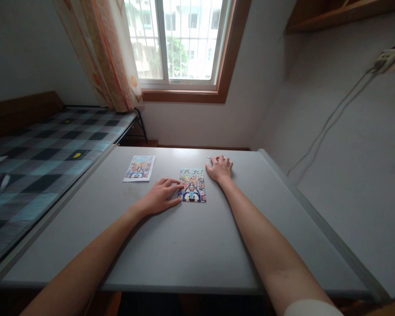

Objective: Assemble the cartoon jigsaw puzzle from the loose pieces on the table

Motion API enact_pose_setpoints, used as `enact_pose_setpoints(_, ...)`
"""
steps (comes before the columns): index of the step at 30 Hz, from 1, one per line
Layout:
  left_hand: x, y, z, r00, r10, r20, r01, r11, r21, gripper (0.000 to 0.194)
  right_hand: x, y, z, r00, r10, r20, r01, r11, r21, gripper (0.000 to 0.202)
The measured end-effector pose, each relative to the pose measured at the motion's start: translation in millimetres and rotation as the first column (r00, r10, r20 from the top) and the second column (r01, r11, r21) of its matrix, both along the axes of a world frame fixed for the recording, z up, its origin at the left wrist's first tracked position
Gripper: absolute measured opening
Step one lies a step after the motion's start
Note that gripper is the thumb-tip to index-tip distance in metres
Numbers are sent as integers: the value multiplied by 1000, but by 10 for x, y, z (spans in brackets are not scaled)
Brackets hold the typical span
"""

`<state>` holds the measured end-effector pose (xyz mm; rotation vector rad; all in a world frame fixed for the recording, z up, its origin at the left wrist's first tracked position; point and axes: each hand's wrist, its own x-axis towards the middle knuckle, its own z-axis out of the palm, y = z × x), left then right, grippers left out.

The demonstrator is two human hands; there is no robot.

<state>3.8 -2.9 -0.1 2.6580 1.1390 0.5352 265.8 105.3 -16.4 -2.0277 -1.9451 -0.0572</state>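
Note:
A nearly rectangular jigsaw puzzle (193, 184) lies flat on the table, with a cartoon animal face at its near end and small gaps toward its far end. My left hand (160, 195) rests on its left edge, fingers apart and touching the pieces. To the right of the puzzle, my right hand (220, 168) lies low on the table with its fingers somewhat spread and bent. Just beyond its thumb and index finger is a small loose puzzle piece (208, 157). Whether that hand touches the piece is too small to make out.
On the left of the grey table (181, 250) lies a printed picture sheet (139, 168) with a similar design. A bed with a checked cover (62, 140) stands to the left. Beyond the table are a wall and a curtained window (191, 44). A cable (322, 127) hangs at right.

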Motion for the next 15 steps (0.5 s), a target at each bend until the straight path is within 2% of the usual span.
enact_pose_setpoints(6, -5, 10, -8, 1000, 4, -9, -4, 1000, 2, 44, 12, 50, -45, 995, 98, 12, -98, 995, 21, 46)
enact_pose_setpoints(15, -2, 7, -2, 1000, 1, -7, -1, 1000, -1, 45, 36, -33, -62, 977, 211, -32, -202, 964, 171, 30)
